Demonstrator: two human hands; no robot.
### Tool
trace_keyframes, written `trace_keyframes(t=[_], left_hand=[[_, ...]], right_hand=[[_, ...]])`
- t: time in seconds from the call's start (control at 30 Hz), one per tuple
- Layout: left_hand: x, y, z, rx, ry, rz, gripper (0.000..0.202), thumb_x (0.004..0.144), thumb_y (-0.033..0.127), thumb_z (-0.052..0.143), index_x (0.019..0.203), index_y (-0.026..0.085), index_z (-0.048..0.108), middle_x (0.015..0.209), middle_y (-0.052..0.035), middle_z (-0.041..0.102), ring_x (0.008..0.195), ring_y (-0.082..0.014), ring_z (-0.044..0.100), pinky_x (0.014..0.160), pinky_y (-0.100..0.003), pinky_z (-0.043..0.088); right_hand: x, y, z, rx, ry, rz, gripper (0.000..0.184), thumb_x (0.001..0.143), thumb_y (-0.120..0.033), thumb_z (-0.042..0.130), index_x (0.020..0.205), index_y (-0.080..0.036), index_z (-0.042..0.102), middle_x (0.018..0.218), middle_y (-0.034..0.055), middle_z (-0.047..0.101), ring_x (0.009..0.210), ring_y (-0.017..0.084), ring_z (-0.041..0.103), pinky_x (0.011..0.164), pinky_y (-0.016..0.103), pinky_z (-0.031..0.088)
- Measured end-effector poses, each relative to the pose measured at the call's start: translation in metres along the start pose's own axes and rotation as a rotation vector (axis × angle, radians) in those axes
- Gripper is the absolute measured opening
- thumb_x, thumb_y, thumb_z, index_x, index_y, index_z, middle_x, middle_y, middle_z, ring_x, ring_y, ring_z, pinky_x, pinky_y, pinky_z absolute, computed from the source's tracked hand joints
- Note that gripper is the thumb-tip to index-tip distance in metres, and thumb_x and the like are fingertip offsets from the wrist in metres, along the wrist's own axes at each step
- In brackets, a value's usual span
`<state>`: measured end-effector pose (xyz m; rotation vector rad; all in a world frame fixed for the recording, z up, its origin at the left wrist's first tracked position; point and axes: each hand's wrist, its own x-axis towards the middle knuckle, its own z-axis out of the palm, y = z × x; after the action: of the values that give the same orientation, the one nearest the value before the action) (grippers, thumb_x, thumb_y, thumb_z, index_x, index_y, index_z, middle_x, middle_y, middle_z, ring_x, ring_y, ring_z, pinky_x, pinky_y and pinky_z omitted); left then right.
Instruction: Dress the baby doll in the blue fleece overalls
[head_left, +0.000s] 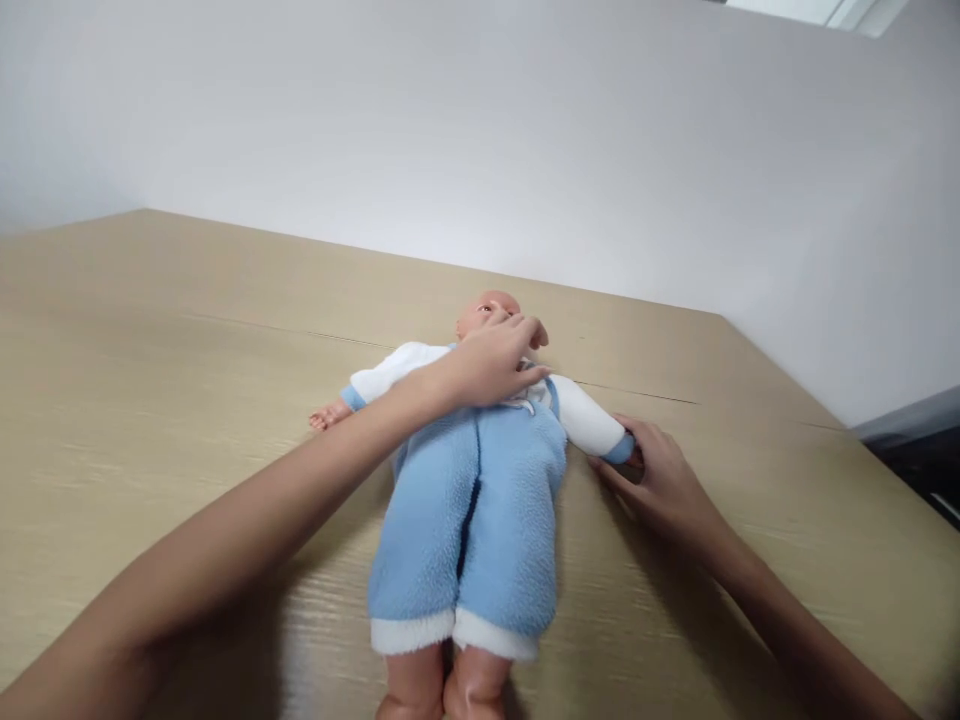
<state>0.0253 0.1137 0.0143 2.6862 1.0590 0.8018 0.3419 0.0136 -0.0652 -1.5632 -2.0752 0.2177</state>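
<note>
A baby doll [480,500] in a blue and white fleece outfit lies on its back, its legs towards me and its arms spread. My left hand [501,350] lies across its upper chest and lower face, fingers loosely stretched and thumb apart. That hand covers the doll's mouth and chin. At the doll's arm on the right side, my right hand [654,468] curls round the blue cuff and the doll's hand, which is mostly hidden. The doll's other hand [330,414] rests bare on the tabletop at the left.
The doll lies on a light wood-grain table [187,400] with thin seam lines across it. Behind the table rises a plain pale wall [450,140]. A dark object [919,450] stands beyond the right table edge.
</note>
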Motion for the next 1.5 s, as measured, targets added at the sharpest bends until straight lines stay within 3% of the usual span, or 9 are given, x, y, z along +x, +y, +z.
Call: trace_keyframes(t=[0.17,0.3,0.47,0.6,0.7,1.0,1.17,1.33,1.5], left_hand=[[0.015,0.011,0.032,0.100,-0.109,-0.062,0.030,0.102,0.024,0.065,0.130,0.016,0.063,0.137,-0.0159,0.075,0.136,-0.0370,0.061,0.115,-0.056,0.047],[0.010,0.002,0.044,-0.017,-0.043,-0.035,0.025,0.096,0.016,0.062,0.120,0.018,0.067,0.126,-0.0137,0.078,0.125,-0.0345,0.068,0.109,-0.053,0.051],[0.004,0.003,0.043,-0.294,0.107,0.088,0.026,0.092,0.016,0.060,0.118,0.021,0.060,0.119,-0.0098,0.076,0.111,-0.0254,0.071,0.097,-0.040,0.054],[0.000,0.011,0.036,-0.389,0.181,0.121,0.031,0.092,0.022,0.061,0.123,0.022,0.057,0.112,-0.0068,0.074,0.103,-0.0231,0.070,0.093,-0.036,0.054],[-0.005,0.015,0.033,-0.393,0.224,0.128,0.037,0.094,0.027,0.064,0.129,0.022,0.055,0.105,-0.0046,0.071,0.097,-0.0226,0.069,0.088,-0.035,0.053],[-0.014,0.020,0.032,-0.295,0.362,0.116,0.040,0.091,0.026,0.064,0.130,0.023,0.055,0.095,-0.0012,0.068,0.084,-0.0206,0.067,0.080,-0.034,0.048],[-0.015,0.021,0.030,-0.255,0.448,0.102,0.026,0.089,0.030,0.066,0.113,0.023,0.060,0.093,-0.0030,0.070,0.088,-0.0228,0.067,0.085,-0.037,0.049],[-0.014,0.022,0.027,-0.272,0.419,0.006,0.023,0.085,0.031,0.066,0.106,0.024,0.060,0.091,-0.0031,0.069,0.086,-0.0236,0.066,0.085,-0.038,0.050],[-0.004,0.019,0.024,-0.506,0.336,-0.128,0.012,0.081,0.026,0.065,0.089,0.025,0.056,0.081,0.0000,0.067,0.078,-0.0205,0.063,0.077,-0.035,0.051]], right_hand=[[0.004,-0.003,-0.006,0.159,0.020,0.084,0.049,0.091,-0.051,0.078,0.131,-0.024,0.067,0.130,0.0161,0.078,0.116,0.038,0.076,0.103,0.057,0.060],[0.013,-0.007,-0.011,0.286,0.151,0.159,0.057,0.079,-0.054,0.093,0.123,-0.025,0.069,0.118,0.0122,0.081,0.103,0.033,0.078,0.096,0.051,0.064],[0.039,-0.018,-0.002,0.696,0.335,0.158,0.066,0.073,-0.053,0.100,0.123,-0.026,0.065,0.121,0.0079,0.077,0.106,0.027,0.077,0.101,0.046,0.064],[0.068,-0.038,0.012,0.843,0.336,0.107,0.059,0.073,-0.048,0.099,0.114,-0.029,0.061,0.126,0.0055,0.074,0.119,0.027,0.074,0.106,0.042,0.062],[0.086,-0.052,0.025,0.901,0.322,0.073,0.058,0.074,-0.044,0.097,0.117,-0.029,0.061,0.118,0.0036,0.073,0.112,0.025,0.074,0.105,0.042,0.062],[0.089,-0.062,0.065,0.616,0.373,-0.078,0.034,0.090,-0.037,0.076,0.121,-0.028,0.071,0.112,0.0037,0.059,0.104,0.024,0.066,0.096,0.040,0.060],[0.076,-0.063,0.057,0.521,0.297,-0.199,0.029,0.100,-0.041,0.068,0.127,-0.030,0.072,0.118,0.0075,0.063,0.113,0.029,0.066,0.103,0.046,0.058],[0.067,-0.072,0.048,0.451,0.264,-0.264,0.037,0.112,-0.046,0.046,0.128,-0.030,0.075,0.123,0.0101,0.066,0.122,0.032,0.064,0.111,0.052,0.053],[0.065,-0.074,0.048,0.420,0.261,-0.277,0.030,0.109,-0.049,0.053,0.118,-0.030,0.074,0.118,0.0095,0.066,0.114,0.032,0.065,0.105,0.052,0.055]])
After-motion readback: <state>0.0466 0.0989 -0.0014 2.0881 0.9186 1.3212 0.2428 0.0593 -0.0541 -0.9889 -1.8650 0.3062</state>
